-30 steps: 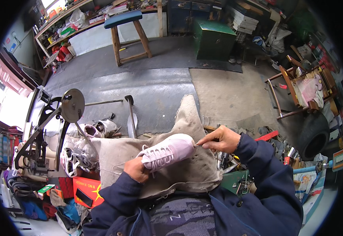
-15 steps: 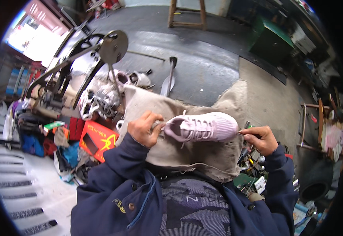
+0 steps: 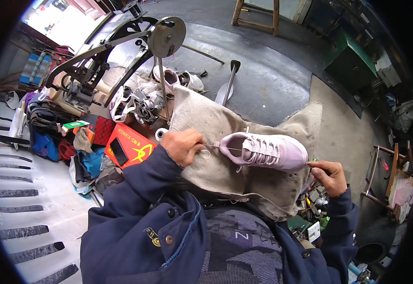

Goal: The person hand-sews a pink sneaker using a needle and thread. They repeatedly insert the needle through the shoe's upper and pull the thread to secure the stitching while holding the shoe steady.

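Note:
A pale pink lace-up sneaker lies on its sole on a worn beige cloth spread over my lap, its toe to the right. My left hand is closed on a thin pale thread, which runs taut from my fingers into the shoe's opening. A small loop of thread hangs below those fingers. At the toe tip my right hand pinches something thin against the front of the sole; its kind is too small to make out. Neither palm rests on the shoe.
A hand-cranked sewing machine with a round metal wheel stands at the far left, beside piled shoes and cloth. A red-orange box with a dark phone on it lies left. Tools crowd under my right arm. A green box stands far right.
My left hand has come away leftward from the shoe's heel, and a taut thread now shows between them. My right hand stays at the toe. The whole view has shifted and tilted.

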### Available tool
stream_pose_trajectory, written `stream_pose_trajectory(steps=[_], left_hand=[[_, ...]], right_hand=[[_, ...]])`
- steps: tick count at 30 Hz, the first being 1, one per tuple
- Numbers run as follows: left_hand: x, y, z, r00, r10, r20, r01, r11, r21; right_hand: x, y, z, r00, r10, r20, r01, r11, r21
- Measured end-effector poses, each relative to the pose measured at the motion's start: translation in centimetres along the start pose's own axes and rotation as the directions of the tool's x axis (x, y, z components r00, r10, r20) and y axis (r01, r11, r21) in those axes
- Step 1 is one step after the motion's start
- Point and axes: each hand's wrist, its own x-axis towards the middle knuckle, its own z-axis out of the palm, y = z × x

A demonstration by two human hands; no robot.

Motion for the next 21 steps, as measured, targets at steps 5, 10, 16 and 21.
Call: stream_pose_trajectory(steps=[5, 10, 16, 21], left_hand=[[-3.8, -8.0, -3.9, 0.960, -0.169, -0.223, 0.175, 0.985, 0.008], [-8.4, -14.6, -10.7, 0.811, -0.546, -0.212, 0.585, 0.768, 0.260], [-3.8, -3.4, -5.3, 0.953, -0.184, -0.241, 0.201, 0.978, 0.049], [3.2, 5.5, 3.6, 0.986, 0.159, 0.045, -0.159, 0.987, 0.004]], right_hand=[[-0.1, -0.2, -0.1, 1.000, 0.015, -0.007, -0.015, 1.000, -0.012], [0.0, 0.1, -0.2, 1.000, 0.016, -0.007, -0.016, 1.000, -0.021], [0.5, -0.2, 0.2, 0.999, 0.049, -0.018, -0.049, 0.999, -0.001], [0.2, -1.3, 0.2, 0.997, 0.081, -0.003, -0.081, 0.996, -0.043]])
